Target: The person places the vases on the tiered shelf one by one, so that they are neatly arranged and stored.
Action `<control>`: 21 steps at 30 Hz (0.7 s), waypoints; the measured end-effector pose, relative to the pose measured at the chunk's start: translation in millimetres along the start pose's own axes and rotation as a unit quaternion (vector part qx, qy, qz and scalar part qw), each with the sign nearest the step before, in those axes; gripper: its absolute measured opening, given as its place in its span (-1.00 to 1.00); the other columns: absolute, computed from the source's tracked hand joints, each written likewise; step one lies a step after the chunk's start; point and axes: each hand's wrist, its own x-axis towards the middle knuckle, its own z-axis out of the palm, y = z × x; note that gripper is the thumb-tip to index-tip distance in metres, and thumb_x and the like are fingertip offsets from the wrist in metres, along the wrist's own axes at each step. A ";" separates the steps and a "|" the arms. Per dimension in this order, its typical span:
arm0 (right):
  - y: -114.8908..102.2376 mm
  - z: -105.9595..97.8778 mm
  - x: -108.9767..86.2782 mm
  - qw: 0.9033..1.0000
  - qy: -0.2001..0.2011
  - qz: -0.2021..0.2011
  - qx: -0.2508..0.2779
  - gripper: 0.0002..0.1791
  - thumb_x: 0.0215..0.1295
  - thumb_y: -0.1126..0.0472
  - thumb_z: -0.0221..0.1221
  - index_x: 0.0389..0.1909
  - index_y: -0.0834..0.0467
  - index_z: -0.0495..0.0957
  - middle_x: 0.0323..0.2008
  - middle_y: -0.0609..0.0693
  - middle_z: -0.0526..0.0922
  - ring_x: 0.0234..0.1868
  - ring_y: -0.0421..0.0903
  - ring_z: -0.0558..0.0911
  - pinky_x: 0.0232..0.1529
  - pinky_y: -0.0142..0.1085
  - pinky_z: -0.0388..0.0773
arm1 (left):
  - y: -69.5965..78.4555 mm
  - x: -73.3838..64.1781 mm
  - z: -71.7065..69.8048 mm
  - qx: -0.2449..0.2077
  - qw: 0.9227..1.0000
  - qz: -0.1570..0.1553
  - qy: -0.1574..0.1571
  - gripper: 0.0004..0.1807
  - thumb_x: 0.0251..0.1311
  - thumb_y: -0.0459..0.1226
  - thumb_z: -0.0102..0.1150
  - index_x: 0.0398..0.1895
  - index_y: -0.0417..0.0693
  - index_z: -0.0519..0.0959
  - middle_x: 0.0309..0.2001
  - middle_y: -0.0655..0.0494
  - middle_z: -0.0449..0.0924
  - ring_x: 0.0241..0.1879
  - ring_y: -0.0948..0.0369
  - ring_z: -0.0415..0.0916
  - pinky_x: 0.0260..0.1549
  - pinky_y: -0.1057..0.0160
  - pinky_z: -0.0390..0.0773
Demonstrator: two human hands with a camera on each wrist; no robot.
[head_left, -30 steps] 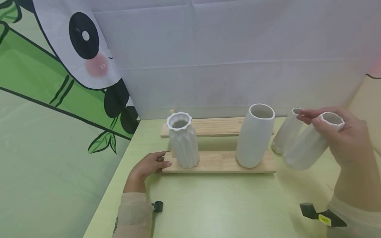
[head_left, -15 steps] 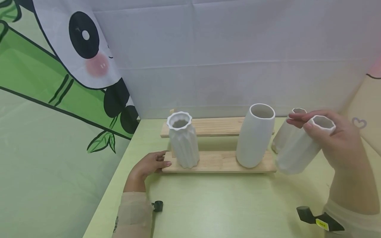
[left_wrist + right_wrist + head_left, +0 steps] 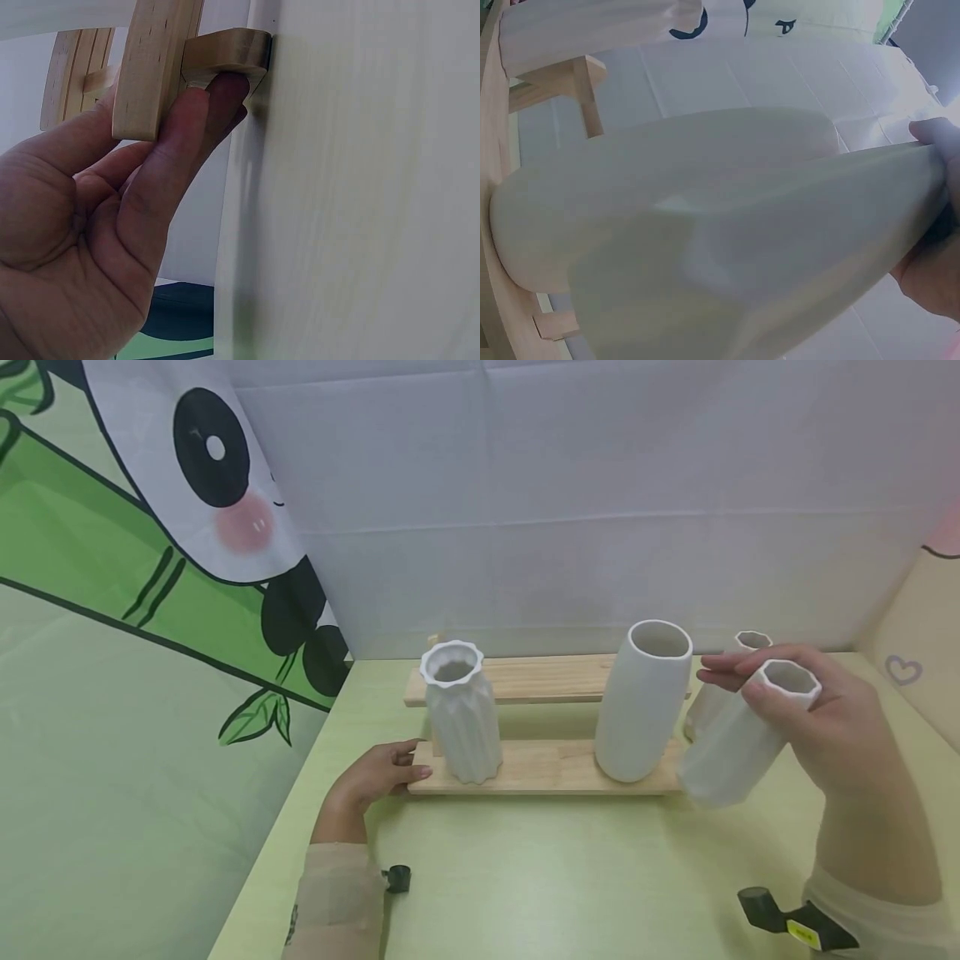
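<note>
My left hand (image 3: 378, 777) grips the left end of the front board of a two-tier wooden stand (image 3: 547, 768). In the left wrist view, the thumb and fingers close around the board's end (image 3: 146, 75). My right hand (image 3: 840, 718) holds a white faceted vase (image 3: 731, 756) near its rim, tilted, by the stand's right end. On the front board stand a white fluted vase (image 3: 468, 727) at the left and a smooth white vase (image 3: 643, 710) at the right. The right wrist view shows the held vase (image 3: 802, 232) overlapping the smooth one (image 3: 667, 157).
Behind my right hand, another white vase (image 3: 703, 714) stands partly hidden on the pale table (image 3: 525, 877). The stand's rear board (image 3: 547, 678) runs along the back, close to a white cloth backdrop (image 3: 570, 527). A printed cloth (image 3: 150, 735) hangs at the left.
My right hand has carried the faceted vase leftward and slightly down, toward the stand's right end. The left hand, the stand and the other vases keep their places.
</note>
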 end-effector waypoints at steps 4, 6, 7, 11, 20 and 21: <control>-0.5 6.9 1.0 1.000 -0.014 0.007 -0.009 -0.77 0.30 0.67 -0.07 -0.04 0.59 0.40 0.03 0.22 0.68 0.05 0.00 0.69 0.12 -0.43 0.51 | -0.2 -0.6 -0.2 -0.002 1.000 0.000 0.001 -0.15 0.12 -0.10 0.41 0.47 -0.04 0.27 0.27 -0.09 0.51 0.03 0.15 0.64 0.10 0.08 0.56; -0.1 8.6 1.2 1.000 -0.021 -0.001 -0.003 -0.77 0.29 0.68 -0.07 -0.05 0.60 0.39 0.03 0.24 0.68 0.05 0.01 0.69 0.12 -0.42 0.52 | 0.3 -1.1 -0.3 -0.001 1.000 0.000 0.001 -0.15 0.12 -0.09 0.40 0.47 -0.05 0.26 0.27 -0.09 0.50 0.04 0.14 0.63 0.11 0.07 0.56; -0.3 9.0 1.1 1.000 -0.022 -0.004 -0.003 -0.77 0.29 0.68 -0.08 -0.05 0.61 0.39 0.03 0.25 0.68 0.05 0.02 0.69 0.12 -0.41 0.53 | 0.7 -1.4 -0.3 0.000 1.000 0.000 0.001 -0.14 0.12 -0.09 0.40 0.47 -0.05 0.26 0.27 -0.10 0.50 0.04 0.14 0.63 0.12 0.06 0.55; -2.5 9.3 -0.3 1.000 -0.021 -0.012 -0.004 -0.78 0.27 0.70 -0.08 -0.09 0.62 0.39 0.02 0.25 0.68 0.03 0.02 0.70 0.13 -0.39 0.54 | 1.9 -2.1 -0.5 0.006 1.000 -0.002 0.002 -0.13 0.12 -0.08 0.40 0.48 -0.05 0.25 0.28 -0.10 0.50 0.05 0.14 0.63 0.15 0.03 0.53; -3.9 13.0 -1.3 0.999 -0.034 -0.023 0.007 -0.77 0.26 0.71 -0.08 -0.08 0.64 0.38 0.03 0.28 0.66 0.07 0.03 0.68 0.12 -0.37 0.55 | 1.5 -1.9 -1.7 0.018 1.000 -0.004 0.005 -0.10 0.12 -0.05 0.40 0.50 -0.06 0.21 0.30 -0.10 0.48 0.07 0.14 0.62 0.21 -0.02 0.46; -3.3 13.9 -0.9 0.999 -0.039 -0.031 0.011 -0.78 0.26 0.72 -0.08 -0.08 0.65 0.38 0.03 0.30 0.66 0.07 0.04 0.67 0.13 -0.36 0.54 | 1.5 -1.7 -1.9 0.023 1.000 -0.004 0.006 -0.09 0.12 -0.05 0.40 0.50 -0.06 0.20 0.30 -0.10 0.47 0.08 0.14 0.61 0.23 -0.03 0.45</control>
